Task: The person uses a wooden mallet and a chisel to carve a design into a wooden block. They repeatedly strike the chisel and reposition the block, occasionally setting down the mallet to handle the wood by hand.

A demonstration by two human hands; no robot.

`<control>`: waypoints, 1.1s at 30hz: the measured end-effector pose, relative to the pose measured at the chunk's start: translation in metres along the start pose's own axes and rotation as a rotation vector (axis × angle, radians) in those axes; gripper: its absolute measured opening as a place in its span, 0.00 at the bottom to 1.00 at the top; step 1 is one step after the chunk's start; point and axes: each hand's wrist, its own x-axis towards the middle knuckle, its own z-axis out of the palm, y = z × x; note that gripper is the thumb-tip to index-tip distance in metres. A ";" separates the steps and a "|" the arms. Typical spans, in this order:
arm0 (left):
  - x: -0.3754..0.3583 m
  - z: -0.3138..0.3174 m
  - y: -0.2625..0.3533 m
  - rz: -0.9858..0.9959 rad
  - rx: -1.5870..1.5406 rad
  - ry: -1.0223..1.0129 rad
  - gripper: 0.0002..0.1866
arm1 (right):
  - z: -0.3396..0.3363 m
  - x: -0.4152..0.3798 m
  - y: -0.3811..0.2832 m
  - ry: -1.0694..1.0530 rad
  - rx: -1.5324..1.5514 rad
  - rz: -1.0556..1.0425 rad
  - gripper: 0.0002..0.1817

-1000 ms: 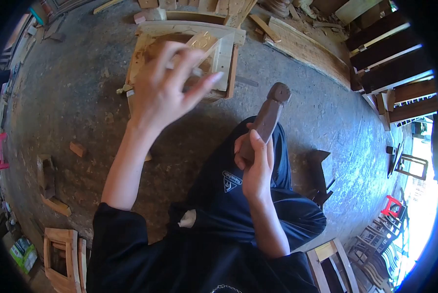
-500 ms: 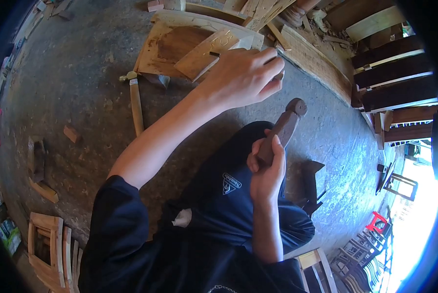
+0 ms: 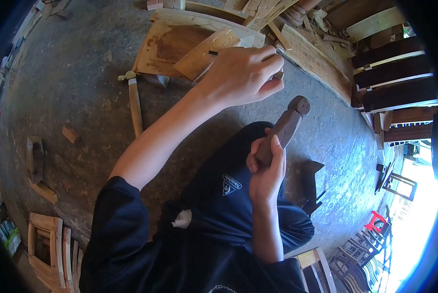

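My left hand [image 3: 243,73] is closed around a thin chisel [image 3: 214,53], whose dark tip pokes out to the left over a pale carved wooden panel [image 3: 204,51]. The panel lies tilted on a larger wooden board [image 3: 167,44] on the concrete floor. My right hand [image 3: 267,168] grips the handle of a dark brown wooden mallet [image 3: 285,126], held upright over my knee, its head below and to the right of my left hand.
A hammer with a wooden handle [image 3: 135,100] lies on the floor left of the board. Small wood blocks [image 3: 70,134] and offcuts [image 3: 38,166] lie at the left. Planks and dark beams [image 3: 390,73] are stacked at the upper right. Wooden frames [image 3: 48,244] stand at lower left.
My left hand swung from open over the board to closed on the chisel at the panel's right side. The mallet rose slightly. The view shifted, uncovering the hammer.
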 end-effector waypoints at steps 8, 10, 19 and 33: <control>-0.003 -0.002 -0.001 0.020 -0.020 -0.001 0.14 | 0.002 -0.001 -0.001 -0.013 -0.045 -0.051 0.24; -0.002 -0.003 -0.001 0.030 -0.041 0.015 0.14 | 0.003 -0.005 -0.003 -0.011 -0.041 -0.076 0.24; -0.003 -0.012 -0.006 0.063 -0.094 0.047 0.12 | 0.020 -0.017 -0.018 0.158 -0.133 -0.627 0.32; -0.001 -0.010 -0.004 0.022 -0.063 0.044 0.13 | 0.034 -0.015 -0.008 0.032 -0.232 -0.459 0.29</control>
